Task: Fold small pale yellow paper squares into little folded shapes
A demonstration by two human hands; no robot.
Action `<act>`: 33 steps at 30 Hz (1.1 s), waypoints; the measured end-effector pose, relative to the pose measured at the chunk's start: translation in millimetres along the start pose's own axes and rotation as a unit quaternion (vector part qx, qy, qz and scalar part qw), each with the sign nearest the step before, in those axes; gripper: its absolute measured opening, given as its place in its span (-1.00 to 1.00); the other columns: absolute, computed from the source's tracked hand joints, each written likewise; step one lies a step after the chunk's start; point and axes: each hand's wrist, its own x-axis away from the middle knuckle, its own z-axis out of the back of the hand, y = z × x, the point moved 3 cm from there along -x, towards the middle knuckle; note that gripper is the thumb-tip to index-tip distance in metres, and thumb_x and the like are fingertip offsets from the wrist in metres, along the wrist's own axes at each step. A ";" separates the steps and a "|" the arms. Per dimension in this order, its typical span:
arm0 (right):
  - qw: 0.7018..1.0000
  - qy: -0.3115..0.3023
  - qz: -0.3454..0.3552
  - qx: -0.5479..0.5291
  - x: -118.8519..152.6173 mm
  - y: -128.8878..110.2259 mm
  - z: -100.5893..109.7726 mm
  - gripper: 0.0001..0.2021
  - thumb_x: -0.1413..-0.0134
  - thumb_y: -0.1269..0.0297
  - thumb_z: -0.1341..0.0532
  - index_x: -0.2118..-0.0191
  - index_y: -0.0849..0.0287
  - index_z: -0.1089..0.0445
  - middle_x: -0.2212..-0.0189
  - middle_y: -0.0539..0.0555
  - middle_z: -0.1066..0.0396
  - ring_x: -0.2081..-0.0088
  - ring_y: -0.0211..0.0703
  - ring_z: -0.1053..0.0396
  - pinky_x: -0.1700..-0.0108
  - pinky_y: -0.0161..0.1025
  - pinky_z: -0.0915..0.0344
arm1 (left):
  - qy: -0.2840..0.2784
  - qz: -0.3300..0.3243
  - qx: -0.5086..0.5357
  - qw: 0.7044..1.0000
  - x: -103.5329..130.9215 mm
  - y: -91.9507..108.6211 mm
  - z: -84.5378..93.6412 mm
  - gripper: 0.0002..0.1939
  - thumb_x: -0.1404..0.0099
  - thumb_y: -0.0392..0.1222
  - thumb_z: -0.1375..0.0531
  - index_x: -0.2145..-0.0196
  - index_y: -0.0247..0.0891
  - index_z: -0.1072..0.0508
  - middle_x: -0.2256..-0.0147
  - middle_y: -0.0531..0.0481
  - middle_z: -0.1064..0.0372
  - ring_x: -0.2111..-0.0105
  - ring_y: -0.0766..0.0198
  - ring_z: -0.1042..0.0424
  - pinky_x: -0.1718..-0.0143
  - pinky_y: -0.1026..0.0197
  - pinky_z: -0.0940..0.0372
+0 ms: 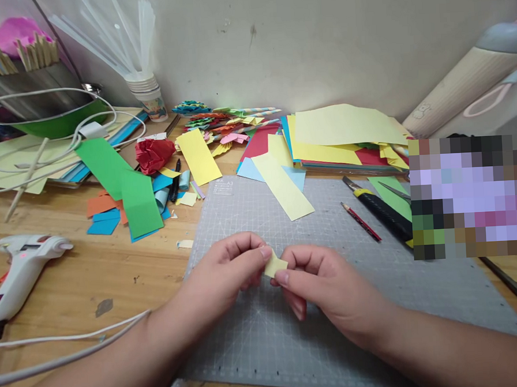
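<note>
Grey mat [258, 352], wooden desk [128, 275], pale wall [277, 48]; left fingers [253, 261] and right fingers [295, 280] tight on yellow scrap [275, 266]

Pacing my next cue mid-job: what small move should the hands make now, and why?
Probably have the right hand press gently along the small pale-yellow paper piece while the left hand steadies it: both pinch it from opposite sides, so one can hold as the other works, and its upper edge looks uneven. Any folds are unclear.

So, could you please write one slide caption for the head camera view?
Left hand and right hand pinch a small pale yellow paper piece over a gray cutting mat.
</note>
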 end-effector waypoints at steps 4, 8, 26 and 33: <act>0.995 -0.044 -0.020 -0.084 0.2 4.2 -3.2 -0.79 -0.02 0.25 -0.24 0.53 0.19 -0.26 0.74 -0.14 -0.21 0.67 -0.40 -0.10 0.57 -0.39 -0.07 | -0.034 -0.012 -0.027 0.999 1.3 1.9 -1.4 -0.68 -0.19 -0.03 -0.12 0.62 -0.24 -0.21 0.63 0.15 -0.07 0.54 0.34 -0.06 0.46 0.22 0.06; 0.987 -0.096 -0.025 -0.129 1.4 6.6 -6.2 -0.80 0.00 0.22 -0.27 0.49 0.21 -0.31 0.73 -0.14 -0.23 0.68 -0.40 -0.13 0.58 -0.40 -0.12 | -0.069 -0.034 -0.019 0.997 3.7 5.0 -3.2 -0.73 -0.16 -0.07 -0.12 0.61 -0.23 -0.23 0.61 0.14 -0.09 0.53 0.33 -0.05 0.45 0.23 0.03; 0.984 -0.120 -0.012 -0.131 2.6 7.3 -7.9 -0.84 0.03 0.28 -0.26 0.51 0.20 -0.30 0.75 -0.16 -0.21 0.70 -0.42 -0.12 0.60 -0.41 -0.11 | -0.146 -0.039 -0.006 0.989 4.1 -1.3 2.1 -0.79 -0.18 -0.20 -0.12 0.58 -0.26 -0.28 0.58 0.11 -0.19 0.51 0.33 -0.15 0.43 0.25 -0.02; 0.988 -0.127 -0.013 -0.085 5.1 1.9 -6.7 -0.84 0.11 0.33 -0.27 0.55 0.19 -0.26 0.67 -0.14 -0.23 0.68 -0.45 -0.09 0.62 -0.43 -0.02 | -0.167 -0.047 -0.025 0.984 10.4 8.1 -3.1 -0.75 -0.19 -0.15 -0.13 0.59 -0.25 -0.25 0.60 0.14 -0.08 0.55 0.37 -0.01 0.50 0.29 0.03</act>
